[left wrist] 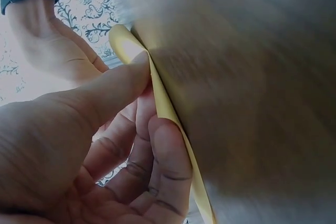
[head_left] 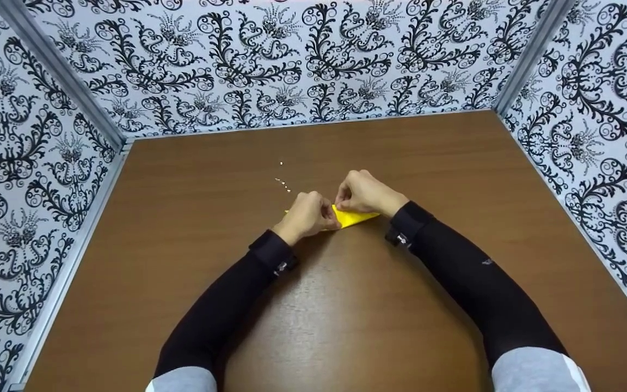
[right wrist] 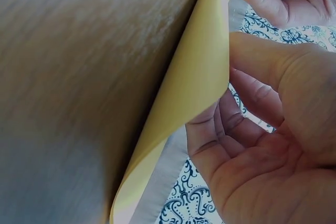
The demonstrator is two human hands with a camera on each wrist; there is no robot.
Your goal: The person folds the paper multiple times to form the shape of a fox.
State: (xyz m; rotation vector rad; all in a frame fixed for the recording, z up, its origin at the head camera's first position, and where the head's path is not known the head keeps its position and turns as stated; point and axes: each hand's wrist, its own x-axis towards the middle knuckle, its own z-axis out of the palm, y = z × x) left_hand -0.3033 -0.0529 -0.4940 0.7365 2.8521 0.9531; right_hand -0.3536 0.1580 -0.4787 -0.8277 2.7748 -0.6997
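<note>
A folded sheet of yellow paper (head_left: pixel 354 217) lies on the brown table between both hands. My left hand (head_left: pixel 308 214) pinches its left part, and in the left wrist view the thumb presses near the paper's curled edge (left wrist: pixel 164 95) with fingers behind it. My right hand (head_left: pixel 365 191) pinches the upper fold farther right. In the right wrist view, the paper (right wrist: pixel 191 72) bends over in a loose curve, its edge between thumb and fingers of the right hand (right wrist: pixel 273 129). Part of the sheet is hidden behind the left hand.
Several tiny white bits (head_left: pixel 282 183) lie on the table (head_left: pixel 210 179) beyond the left hand. Patterned black-and-white walls (head_left: pixel 270 60) with metal edging enclose the table at the back and sides. Both forearms wear black sleeves and wrist straps.
</note>
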